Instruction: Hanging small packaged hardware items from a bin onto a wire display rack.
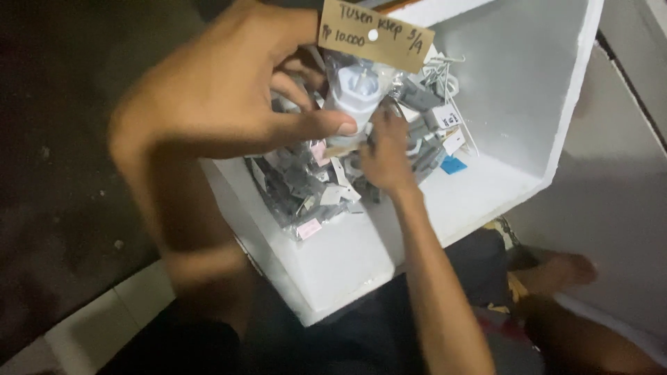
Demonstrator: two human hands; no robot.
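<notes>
White foam box [528, 104] taken as landmark, open side facing up toward the camera, thick rims showing at near and right edges. Heap of small grey and white clips in clear packets [306, 187] crowding the box's left half; right half of the floor bare, with open room against the right wall. Blue scrap [453, 165] lying at the heap's right fringe.

Left hand [222, 97] raised above the box's left rim, thumb and fingers clamped on a clear bag [358, 94] with a white plastic fitting inside — long axis roughly upright, brown card label [375, 35] at its top end, tilted toward the far wall. Right hand [382, 149] down among the heap at mid-box; grip not discernible, fingertips buried.

Left forearm blurred. Box's far corner cut off by the frame. Individual clips hard to separate.
</notes>
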